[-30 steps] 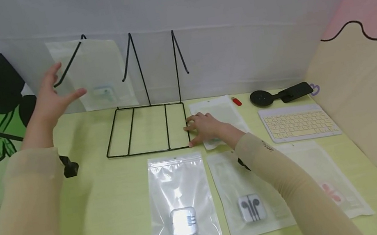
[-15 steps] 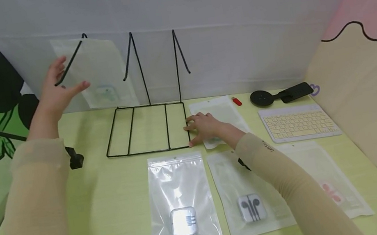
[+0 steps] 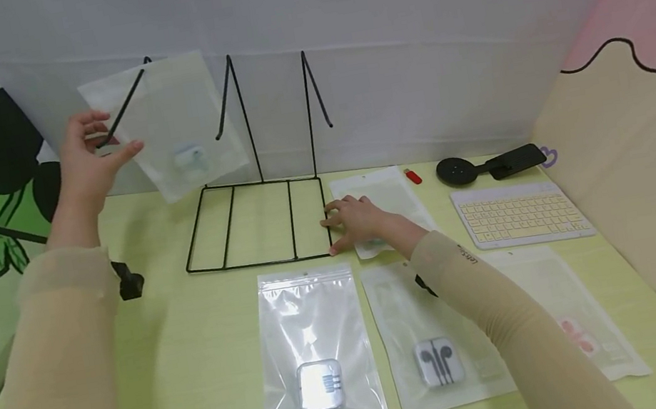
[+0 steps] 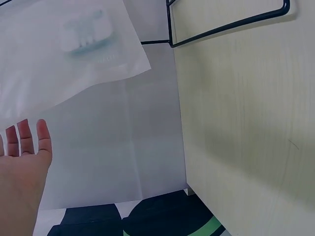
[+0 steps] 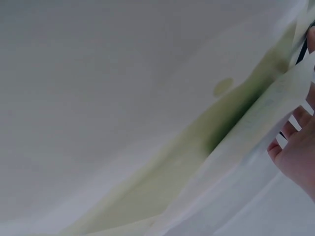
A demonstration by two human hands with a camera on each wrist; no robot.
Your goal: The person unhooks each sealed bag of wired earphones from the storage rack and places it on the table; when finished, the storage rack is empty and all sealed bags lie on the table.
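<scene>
A black wire rack [image 3: 260, 265] stands against the back wall, with hooks on its upright wires. On its left hook hangs a whitish zip bag [image 3: 174, 100], tilted, with a small pale-blue item [image 3: 190, 159] inside. My left hand [image 3: 82, 159] is at the front end of that hook, beside the bag's left edge. Its fingers look loosely extended in the left wrist view, the bag just above them. My right hand [image 3: 360, 221] holds the right side of the rack's base, fingers bent over the wire and thumb at the front corner.
A bag with a square case [image 3: 319, 385], one with boxed earphones [image 3: 438, 362] and one with a pink item [image 3: 578, 336] lie in front. Another bag [image 3: 387, 187] lies under the right wrist. A keyboard [image 3: 521, 214], black stand [image 3: 491, 165] and red USB stick [image 3: 413, 176] are at right.
The hanging bag has swung outward from the wall, its lower edge coming forward. My left hand moved rightward and then slightly back, its fingers bending more near the hook. My right hand stays put.
</scene>
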